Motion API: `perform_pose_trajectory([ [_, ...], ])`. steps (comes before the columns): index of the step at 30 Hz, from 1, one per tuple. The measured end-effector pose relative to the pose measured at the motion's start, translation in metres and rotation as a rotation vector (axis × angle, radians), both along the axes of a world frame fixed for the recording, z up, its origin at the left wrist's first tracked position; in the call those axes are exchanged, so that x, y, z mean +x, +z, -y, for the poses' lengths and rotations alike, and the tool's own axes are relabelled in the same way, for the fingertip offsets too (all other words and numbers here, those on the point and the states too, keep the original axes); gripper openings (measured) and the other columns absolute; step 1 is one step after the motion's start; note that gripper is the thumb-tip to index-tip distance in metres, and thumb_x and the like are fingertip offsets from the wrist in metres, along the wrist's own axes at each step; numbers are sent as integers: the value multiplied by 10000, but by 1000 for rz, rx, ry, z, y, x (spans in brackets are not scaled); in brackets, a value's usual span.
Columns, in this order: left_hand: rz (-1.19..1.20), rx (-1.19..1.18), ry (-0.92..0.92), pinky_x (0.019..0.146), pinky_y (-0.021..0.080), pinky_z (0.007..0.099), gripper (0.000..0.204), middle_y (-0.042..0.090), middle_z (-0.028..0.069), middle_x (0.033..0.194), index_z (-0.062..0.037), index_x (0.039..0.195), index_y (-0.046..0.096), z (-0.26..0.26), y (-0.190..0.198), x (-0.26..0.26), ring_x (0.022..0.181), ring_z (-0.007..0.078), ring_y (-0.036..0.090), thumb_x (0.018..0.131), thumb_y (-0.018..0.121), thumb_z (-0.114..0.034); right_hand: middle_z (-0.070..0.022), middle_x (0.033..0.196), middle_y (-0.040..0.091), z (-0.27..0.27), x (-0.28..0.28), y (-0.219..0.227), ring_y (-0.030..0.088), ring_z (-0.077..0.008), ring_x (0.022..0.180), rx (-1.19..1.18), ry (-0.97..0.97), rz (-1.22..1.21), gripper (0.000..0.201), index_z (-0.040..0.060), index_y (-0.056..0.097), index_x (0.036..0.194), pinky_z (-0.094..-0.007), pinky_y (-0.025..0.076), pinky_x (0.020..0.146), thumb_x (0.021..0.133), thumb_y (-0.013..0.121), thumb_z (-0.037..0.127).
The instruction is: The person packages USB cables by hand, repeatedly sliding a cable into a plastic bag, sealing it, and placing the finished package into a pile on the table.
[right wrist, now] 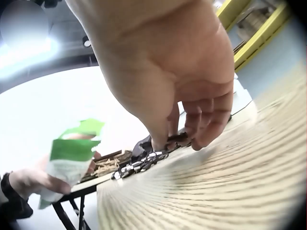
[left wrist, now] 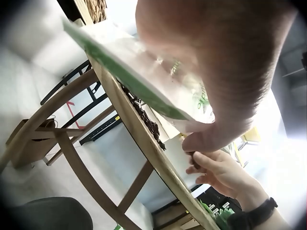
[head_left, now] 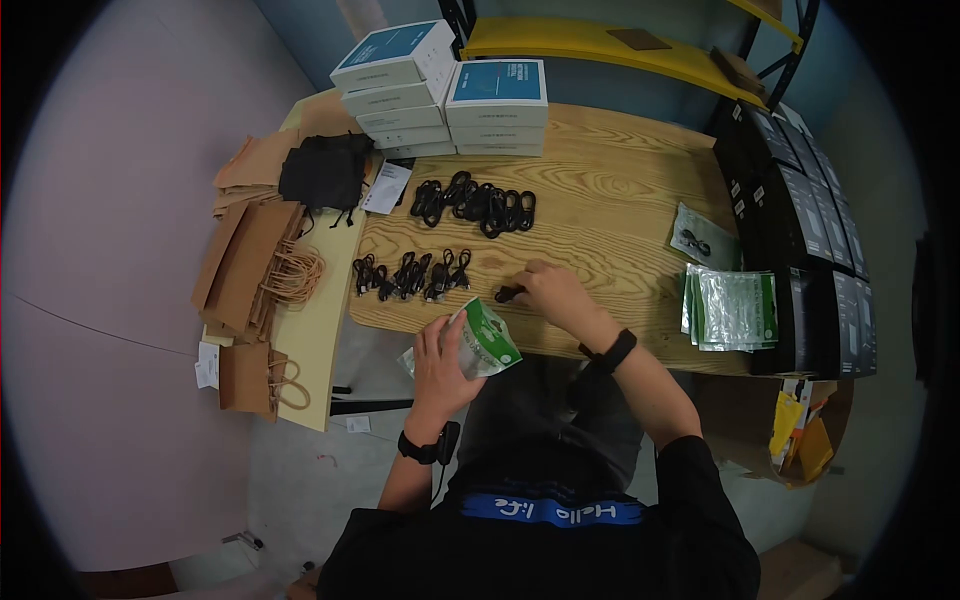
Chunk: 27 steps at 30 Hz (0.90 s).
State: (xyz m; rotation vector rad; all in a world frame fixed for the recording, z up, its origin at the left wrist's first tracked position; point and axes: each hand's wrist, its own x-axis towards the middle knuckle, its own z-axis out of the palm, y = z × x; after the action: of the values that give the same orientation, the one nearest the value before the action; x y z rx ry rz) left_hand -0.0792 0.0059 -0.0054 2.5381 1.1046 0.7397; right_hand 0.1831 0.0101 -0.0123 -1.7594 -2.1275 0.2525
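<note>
The right hand point(head_left: 558, 298) pinches a black cable point(head_left: 508, 294) between thumb and fingers at the near side of the wooden table point(head_left: 610, 180). Just off the table's near edge, the left hand point(head_left: 443, 374) curls round a green-and-white pouch point(head_left: 488, 338), probably to leave its green end free; its contents can't be made out. On the table's right, a clear pouch point(head_left: 700, 224) holds something dark; under that side, a cardboard box point(head_left: 738, 415) holds yellow packets point(head_left: 787, 420).

Green-and-white pouch point(head_left: 487, 342), black cables point(head_left: 484, 205), yellow shelf point(head_left: 600, 45)
</note>
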Motion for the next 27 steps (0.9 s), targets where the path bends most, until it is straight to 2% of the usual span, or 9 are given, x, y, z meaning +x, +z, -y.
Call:
perform_pose_trajectory([
  [6, -4, -12, -5, 1076, 377, 512, 1002, 414, 159, 1359, -141, 1517, 393, -6, 0, 15, 1255, 397, 427, 651, 892, -216, -117, 971, 623, 49, 8, 41, 676, -307, 905, -24, -244, -496, 221, 37, 733, 1090, -380, 545, 735, 886, 746, 118],
  [9, -42, -17, -37, 1083, 370, 517, 1027, 404, 157, 1384, -112, 1526, 374, -6, 0, 26, 1280, 392, 403, 655, 906, -226, -110, 943, 599, 59, 1, 43, 667, -284, 877, 108, -101, -562, 234, 27, 737, 1094, -353, 536, 724, 862, 758, 55],
  [13, -6, -1, -94, 1075, 372, 528, 1042, 393, 158, 1387, -143, 1536, 364, -4, -3, 40, 1272, 399, 415, 648, 905, -211, -146, 1033, 677, 61, -2, 54, 693, -266, 875, -95, 18, -659, 212, 34, 742, 1112, -348, 548, 721, 901, 726, 41],
  [15, 59, -1, -103, 1071, 372, 532, 1056, 385, 162, 1397, -134, 1549, 337, -3, -3, 43, 1276, 405, 411, 659, 902, -207, -157, 1051, 714, 55, 0, 44, 706, -255, 871, -305, -91, -945, 231, 28, 740, 1120, -354, 558, 716, 898, 753, 90],
  [16, 58, 0, -99, 1071, 372, 532, 1056, 385, 162, 1397, -134, 1549, 337, -3, -3, 43, 1276, 405, 411, 659, 902, -207, -157, 1051, 714, 57, -1, 43, 706, -255, 871, -306, -86, -945, 231, 28, 740, 1120, -354, 558, 716, 898, 753, 90],
  [18, 75, -23, -83, 1068, 371, 540, 1051, 385, 175, 1399, -118, 1549, 325, -2, -4, 43, 1279, 418, 406, 674, 899, -209, -133, 979, 724, 66, -4, 43, 698, -234, 843, 194, -100, -706, 285, 18, 737, 1125, -342, 558, 717, 884, 787, 162],
  [21, 89, -8, -49, 1064, 373, 547, 1067, 370, 193, 1411, -106, 1553, 303, 1, -10, 48, 1283, 425, 401, 681, 908, -219, -127, 911, 715, 76, -3, 31, 685, -236, 801, 353, -11, -547, 308, -3, 729, 1078, -339, 559, 709, 867, 811, 206],
  [24, 147, 26, -64, 1075, 368, 557, 1137, 346, 206, 1435, -99, 1561, 258, 6, -10, 57, 1296, 425, 392, 662, 938, -253, -133, 881, 699, 92, -9, 29, 674, -251, 778, -109, -67, -671, 283, -10, 719, 1016, -346, 546, 670, 859, 816, 205],
  [27, 193, 14, -158, 1099, 374, 518, 1210, 351, 209, 1451, -66, 1575, 178, 13, -2, 66, 1338, 377, 397, 678, 951, -315, -116, 832, 687, 102, -16, 35, 661, -270, 712, -10, -141, -661, 230, -3, 712, 968, -342, 518, 610, 851, 814, 167],
])
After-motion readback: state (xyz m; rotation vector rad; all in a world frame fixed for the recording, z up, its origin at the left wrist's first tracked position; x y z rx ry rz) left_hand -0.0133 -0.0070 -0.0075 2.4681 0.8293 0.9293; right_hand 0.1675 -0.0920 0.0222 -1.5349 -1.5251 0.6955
